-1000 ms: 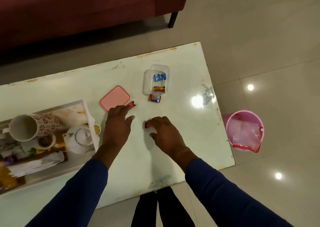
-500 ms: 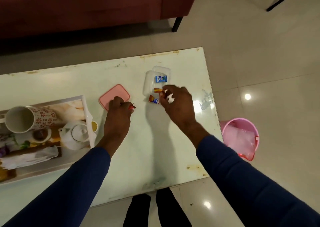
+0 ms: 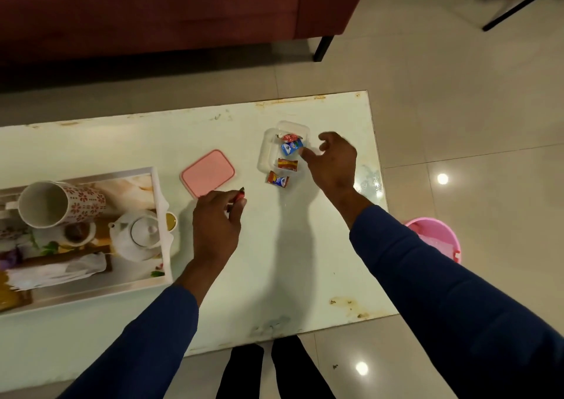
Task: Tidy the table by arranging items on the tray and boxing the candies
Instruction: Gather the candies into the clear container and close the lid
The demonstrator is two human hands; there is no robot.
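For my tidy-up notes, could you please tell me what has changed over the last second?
The right hand travelled from the near table to the clear box and let go of a red candy, now inside. The left hand picked up a red candy by the pink lid and pinches it. The candy outside the box and the tray stayed put.

Head-worn wide-angle view looks steeply down, fairly near, at the table (image 3: 293, 261).
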